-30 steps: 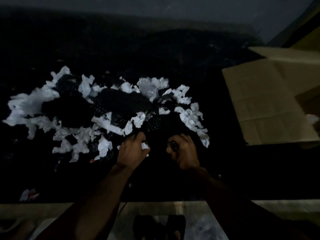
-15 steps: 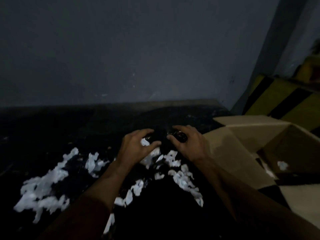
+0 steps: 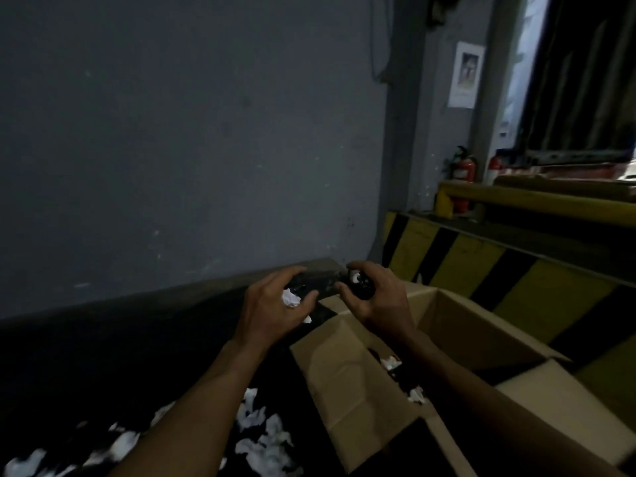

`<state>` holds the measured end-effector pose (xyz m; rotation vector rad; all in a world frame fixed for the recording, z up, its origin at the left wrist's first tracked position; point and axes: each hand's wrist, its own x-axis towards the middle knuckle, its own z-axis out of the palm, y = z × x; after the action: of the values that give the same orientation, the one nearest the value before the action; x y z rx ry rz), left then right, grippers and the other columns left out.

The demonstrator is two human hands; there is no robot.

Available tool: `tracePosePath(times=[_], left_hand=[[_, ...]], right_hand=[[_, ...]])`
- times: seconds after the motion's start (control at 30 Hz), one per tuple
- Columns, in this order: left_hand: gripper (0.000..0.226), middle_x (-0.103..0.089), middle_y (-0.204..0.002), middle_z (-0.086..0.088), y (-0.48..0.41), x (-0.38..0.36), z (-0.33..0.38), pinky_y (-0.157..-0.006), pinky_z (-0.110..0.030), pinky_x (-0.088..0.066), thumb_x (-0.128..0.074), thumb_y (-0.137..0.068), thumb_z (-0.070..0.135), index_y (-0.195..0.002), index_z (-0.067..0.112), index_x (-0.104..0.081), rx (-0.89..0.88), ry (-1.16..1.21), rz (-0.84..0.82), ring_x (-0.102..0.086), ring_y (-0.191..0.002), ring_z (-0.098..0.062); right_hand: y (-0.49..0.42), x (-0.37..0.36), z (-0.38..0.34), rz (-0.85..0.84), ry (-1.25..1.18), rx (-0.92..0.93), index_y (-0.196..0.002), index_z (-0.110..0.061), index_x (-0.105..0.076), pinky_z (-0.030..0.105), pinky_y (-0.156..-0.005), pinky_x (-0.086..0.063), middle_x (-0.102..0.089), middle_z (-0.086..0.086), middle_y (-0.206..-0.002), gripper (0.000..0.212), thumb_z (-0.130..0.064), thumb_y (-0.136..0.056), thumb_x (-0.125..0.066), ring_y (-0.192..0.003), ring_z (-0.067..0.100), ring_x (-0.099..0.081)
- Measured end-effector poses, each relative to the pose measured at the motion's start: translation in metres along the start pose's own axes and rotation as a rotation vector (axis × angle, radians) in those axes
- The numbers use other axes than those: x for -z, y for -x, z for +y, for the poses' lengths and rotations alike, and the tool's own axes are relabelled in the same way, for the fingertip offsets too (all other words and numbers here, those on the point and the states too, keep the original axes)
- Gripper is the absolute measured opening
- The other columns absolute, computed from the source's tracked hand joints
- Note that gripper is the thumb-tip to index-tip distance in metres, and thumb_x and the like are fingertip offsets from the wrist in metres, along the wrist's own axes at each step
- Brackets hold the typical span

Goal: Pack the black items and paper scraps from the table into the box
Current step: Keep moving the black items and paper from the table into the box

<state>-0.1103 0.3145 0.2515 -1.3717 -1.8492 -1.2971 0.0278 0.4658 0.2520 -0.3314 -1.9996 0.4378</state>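
Grey wall (image 3: 172,132) backs a dark table (image 3: 103,356). Left hand (image 3: 275,304) and right hand (image 3: 375,297), fingers curled, grip a black item (image 3: 316,287) plus a paper scrap (image 3: 290,298) over the cardboard box (image 3: 481,332) at 4 o'clock. Few pieces lie inside; many scraps (image 3: 265,438) wait at 7 o'clock.

Left hand (image 3: 272,306) and right hand (image 3: 378,299) are outstretched, gripping.
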Motion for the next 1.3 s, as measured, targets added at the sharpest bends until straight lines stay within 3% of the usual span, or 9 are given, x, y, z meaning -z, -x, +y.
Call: tracePosePath(times=[0.17, 0.37, 0.53, 0.73, 0.93, 1.1, 1.3], left_hand=[[0.045, -0.070, -0.107, 0.000, -0.023, -0.079, 0.032, -0.078, -0.011, -0.044, -0.077, -0.076, 0.033, -0.115, 0.015, -0.066, -0.023, 0.007, -0.068, -0.063, -0.091, -0.008], [0.043, -0.071, -0.100, -0.001, -0.031, -0.198, 0.076, -0.075, -0.019, -0.050, -0.071, -0.074, 0.041, -0.109, 0.015, -0.069, 0.021, 0.002, -0.045, -0.065, -0.086, -0.013], [0.040, -0.071, -0.103, 0.000, -0.024, -0.259, 0.099, -0.078, -0.020, -0.047, -0.072, -0.074, 0.036, -0.109, 0.017, -0.068, 0.121, -0.028, -0.072, -0.064, -0.090, -0.013], [0.039, -0.068, -0.107, 0.002, -0.009, -0.294, 0.095, -0.080, -0.021, -0.042, -0.076, -0.078, 0.033, -0.112, 0.020, -0.065, 0.326, -0.116, -0.172, -0.059, -0.096, -0.012], [0.035, -0.068, -0.108, 0.004, 0.006, -0.325, 0.067, -0.083, -0.024, -0.045, -0.072, -0.079, 0.037, -0.110, 0.026, -0.063, 0.524, -0.153, -0.321, -0.060, -0.100, -0.015], [0.031, -0.068, -0.106, 0.006, 0.017, -0.351, 0.038, -0.079, -0.026, -0.049, -0.067, -0.080, 0.043, -0.107, 0.029, -0.063, 0.572, -0.167, -0.435, -0.063, -0.097, -0.016], [0.035, -0.066, -0.103, 0.001, 0.028, -0.369, 0.016, -0.078, -0.036, -0.052, -0.061, -0.077, 0.046, -0.105, 0.025, -0.061, 0.608, -0.217, -0.518, -0.062, -0.094, -0.020]], right_hand=[[-0.014, 0.050, 0.073, 0.015, 0.024, -0.010, -0.099, -0.017, -0.067, 0.025, -0.071, -0.048, -0.069, -0.001, -0.091, 0.031, -0.040, -0.078, -0.071, -0.084, 0.009, -0.058], [-0.024, 0.106, 0.187, -0.049, 0.030, -0.038, -0.099, -0.016, -0.067, 0.033, -0.072, -0.053, -0.069, 0.002, -0.092, 0.031, -0.040, -0.079, -0.068, -0.085, 0.019, -0.064], [-0.026, 0.132, 0.262, -0.137, 0.024, -0.055, -0.093, -0.015, -0.066, 0.037, -0.067, -0.054, -0.068, 0.002, -0.085, 0.028, -0.040, -0.080, -0.068, -0.078, 0.017, -0.064], [-0.012, 0.115, 0.309, -0.272, 0.013, -0.093, -0.096, -0.016, -0.067, 0.025, -0.064, -0.042, -0.070, 0.003, -0.089, 0.026, -0.037, -0.080, -0.070, -0.081, 0.018, -0.064], [0.003, 0.083, 0.336, -0.422, -0.027, -0.128, -0.089, -0.015, -0.065, 0.024, -0.066, -0.037, -0.067, 0.005, -0.087, 0.019, -0.032, -0.080, -0.069, -0.081, 0.021, -0.060], [0.007, 0.061, 0.357, -0.554, 0.057, -0.188, -0.093, -0.015, -0.068, 0.034, -0.076, -0.047, -0.066, 0.008, -0.091, 0.026, -0.035, -0.077, -0.066, -0.085, 0.026, -0.060], [0.013, 0.032, 0.374, -0.756, 0.130, -0.303, -0.106, -0.019, -0.066, 0.038, -0.091, -0.047, -0.060, 0.008, -0.108, 0.035, -0.045, -0.081, -0.063, -0.104, 0.030, -0.056]])
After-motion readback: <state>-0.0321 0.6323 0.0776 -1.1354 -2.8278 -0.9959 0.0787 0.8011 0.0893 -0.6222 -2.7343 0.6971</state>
